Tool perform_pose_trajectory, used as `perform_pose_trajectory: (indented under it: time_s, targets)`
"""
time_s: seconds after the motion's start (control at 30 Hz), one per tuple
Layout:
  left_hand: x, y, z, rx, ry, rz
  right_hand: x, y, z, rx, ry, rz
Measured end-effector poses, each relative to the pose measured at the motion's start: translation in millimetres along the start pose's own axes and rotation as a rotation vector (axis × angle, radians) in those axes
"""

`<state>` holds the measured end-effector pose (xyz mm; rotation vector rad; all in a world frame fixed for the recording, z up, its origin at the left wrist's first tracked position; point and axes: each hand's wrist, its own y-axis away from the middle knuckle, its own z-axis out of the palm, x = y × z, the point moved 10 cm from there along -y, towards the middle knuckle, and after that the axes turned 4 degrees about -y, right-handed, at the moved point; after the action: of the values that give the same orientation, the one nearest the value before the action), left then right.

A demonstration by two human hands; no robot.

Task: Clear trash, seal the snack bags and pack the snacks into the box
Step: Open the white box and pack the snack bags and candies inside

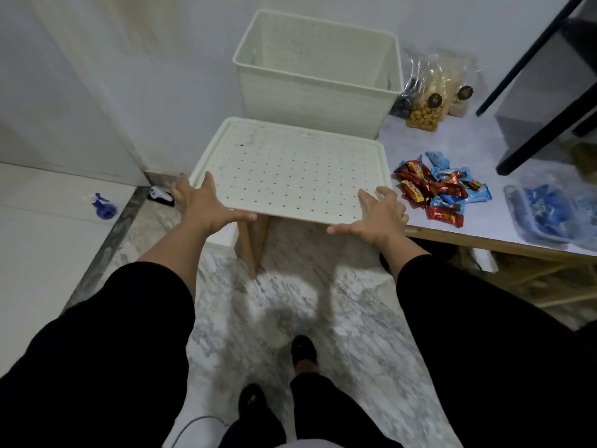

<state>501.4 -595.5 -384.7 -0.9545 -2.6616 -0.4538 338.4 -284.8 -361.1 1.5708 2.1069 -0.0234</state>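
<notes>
I hold a cream perforated box lid (290, 169) flat in front of me, over the left end of the table (465, 147). My left hand (200, 205) grips its near left corner, thumb on top. My right hand (378, 215) grips the near right corner the same way. Behind the lid stands the open cream box (310, 92), and the part of its inside that I can see holds nothing. A pile of red and blue wrapped snack bars (442, 189) lies to the right of the lid. Clear bags of nuts and snacks (429, 92) lean beside the box.
Clear packs with blue wrapped snacks (549, 211) lie at the table's right near edge. A black frame (549, 92) slants over the table's far right. On the floor to the left are a blue item (103, 205) and a small black and white object (160, 194). The wall is close behind the box.
</notes>
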Motion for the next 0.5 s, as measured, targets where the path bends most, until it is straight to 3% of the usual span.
perform_pose_trajectory:
  time_s: [0.23,0.5]
  targets:
    - [4,-32,50,-0.109,0.043,-0.033,23,-43,36,-0.051,0.021,0.026]
    - [2,-43,80,-0.092,-0.024,-0.07,36,-64,64,-0.042,0.02,0.012]
